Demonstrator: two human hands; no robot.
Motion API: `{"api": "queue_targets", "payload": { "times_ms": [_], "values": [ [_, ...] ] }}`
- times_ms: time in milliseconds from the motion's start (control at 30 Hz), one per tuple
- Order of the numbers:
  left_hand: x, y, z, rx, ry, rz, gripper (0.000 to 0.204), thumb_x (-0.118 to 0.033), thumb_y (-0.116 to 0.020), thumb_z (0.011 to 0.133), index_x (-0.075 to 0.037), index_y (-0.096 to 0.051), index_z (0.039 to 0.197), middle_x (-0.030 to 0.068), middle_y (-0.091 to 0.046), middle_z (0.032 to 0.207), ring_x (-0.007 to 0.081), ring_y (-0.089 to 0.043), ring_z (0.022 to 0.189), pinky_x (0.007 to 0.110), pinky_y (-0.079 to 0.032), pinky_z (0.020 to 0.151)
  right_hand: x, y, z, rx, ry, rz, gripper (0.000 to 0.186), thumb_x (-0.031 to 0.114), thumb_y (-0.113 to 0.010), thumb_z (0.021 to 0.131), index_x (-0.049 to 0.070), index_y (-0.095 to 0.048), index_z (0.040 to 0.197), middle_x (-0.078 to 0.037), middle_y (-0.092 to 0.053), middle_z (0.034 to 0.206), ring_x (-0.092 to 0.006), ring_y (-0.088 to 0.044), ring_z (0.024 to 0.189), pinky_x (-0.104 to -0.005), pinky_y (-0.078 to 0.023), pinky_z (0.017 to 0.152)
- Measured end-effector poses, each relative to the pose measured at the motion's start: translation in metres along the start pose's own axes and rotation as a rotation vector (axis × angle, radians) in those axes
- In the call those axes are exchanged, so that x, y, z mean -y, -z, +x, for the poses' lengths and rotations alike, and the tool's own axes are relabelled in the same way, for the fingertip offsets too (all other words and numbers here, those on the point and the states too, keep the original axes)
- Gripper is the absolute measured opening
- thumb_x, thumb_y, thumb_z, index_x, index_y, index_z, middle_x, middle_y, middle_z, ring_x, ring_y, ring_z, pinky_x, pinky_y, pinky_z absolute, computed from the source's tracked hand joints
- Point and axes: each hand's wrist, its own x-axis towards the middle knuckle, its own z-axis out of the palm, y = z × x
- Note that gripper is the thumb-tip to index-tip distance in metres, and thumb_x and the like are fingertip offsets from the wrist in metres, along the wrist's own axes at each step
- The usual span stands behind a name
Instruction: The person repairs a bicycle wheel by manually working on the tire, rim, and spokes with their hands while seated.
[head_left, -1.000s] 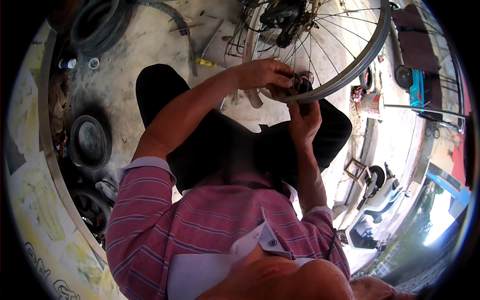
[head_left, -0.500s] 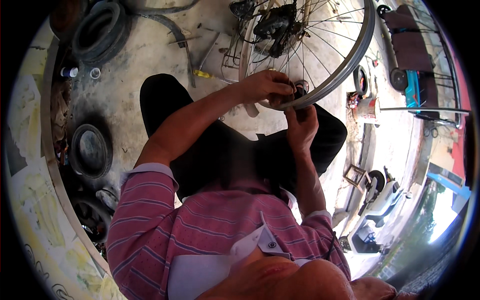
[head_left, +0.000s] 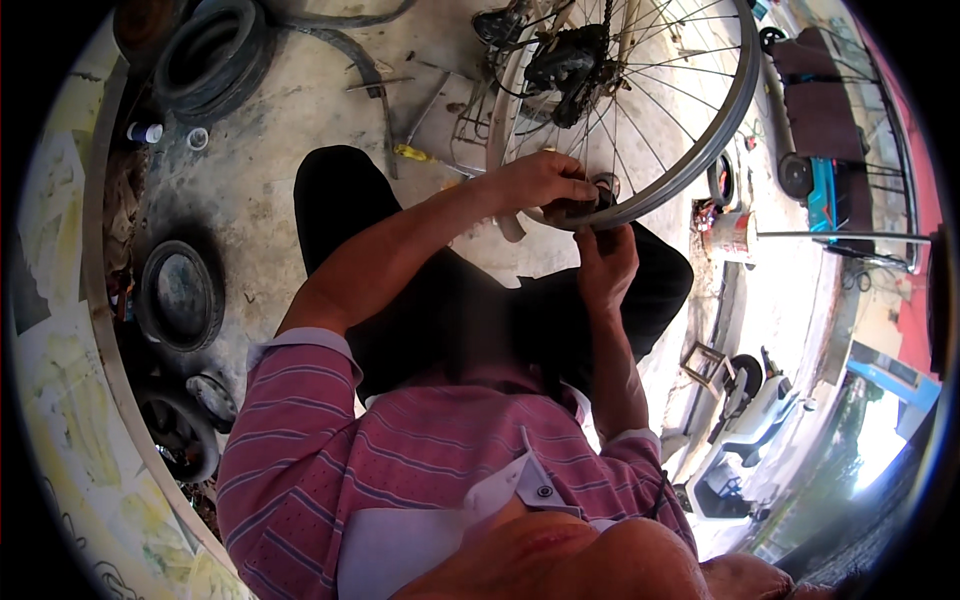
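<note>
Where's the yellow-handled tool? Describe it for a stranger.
Find the bicycle wheel, then the left hand at its rim. Left of that hand, on the floor, lies a slim tool whose yellow handle sets it apart from the darker tools beyond.

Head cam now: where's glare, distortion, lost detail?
Head view: glare washes out the ground at right; head view: fisheye bows the ledge at left, corners black; head view: left fingers by the wheel rim partly shadowed, fine detail unclear.
</note>
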Motion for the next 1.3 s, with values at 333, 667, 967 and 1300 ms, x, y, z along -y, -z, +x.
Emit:
{"api": "queue_targets", "payload": {
  "times_ms": [333, 667, 967, 1300],
  "values": [
    [-0.014, -0.004, -0.003, -0.124, 0.015, 0.465, 0.039, -0.036, -0.079, 0.088, 0.002, -0.07, 0.092, 0.007, -0.07, 0.079, 0.0117, -0.064, 0.07, 0.029, -0.049, 0.061, 0.003, 0.0, -0.001, 0.011, -0.01, 0.019, 0.021, 0.003, -0.075, 0.089, -0.003, -0.064, 0.106, -0.006, -0.071, 0.091, -0.0107, -0.068, 0.081, -0.0255, -0.055, 0.075],
    [-0.016, -0.003, -0.025, -0.218, -0.246, 0.755, 0.042, -0.035, -0.082, 0.082, 0.0, -0.069, 0.101, 0.0127, -0.07, 0.078, 0.0251, -0.068, 0.07, 0.038, -0.053, 0.067, 0.003, 0.0, -0.002, 0.062, -0.038, -0.03, 0.022, 0.002, -0.072, 0.092, -0.003, -0.063, 0.111, -0.007, -0.071, 0.096, -0.0121, -0.066, 0.088, -0.0269, -0.054, 0.081],
    [-0.018, 0.002, -0.036, -0.348, -0.453, 0.582, 0.023, -0.016, -0.077, 0.088, 0.0, -0.068, 0.103, 0.0085, -0.072, 0.081, 0.0162, -0.067, 0.068, 0.033, -0.053, 0.065, 0.009, 0.001, 0.001, 0.005, -0.026, 0.003, 0.019, 0.004, -0.077, 0.088, -0.001, -0.065, 0.102, -0.005, -0.071, 0.089, -0.0102, -0.068, 0.082, -0.0261, -0.055, 0.076],
    [0.024, 0.058, -0.023, -0.56, -0.186, 0.362, 0.023, -0.01, -0.064, 0.089, 0.001, -0.07, 0.108, 0.0109, -0.073, 0.086, 0.016, -0.07, 0.068, 0.031, -0.055, 0.065, 0.067, 0.022, 0.022, -0.065, -0.037, 0.123, 0.02, 0.004, -0.074, 0.089, -0.002, -0.064, 0.104, -0.005, -0.07, 0.089, -0.01, -0.064, 0.08, -0.0244, -0.051, 0.076]
  ]
}}
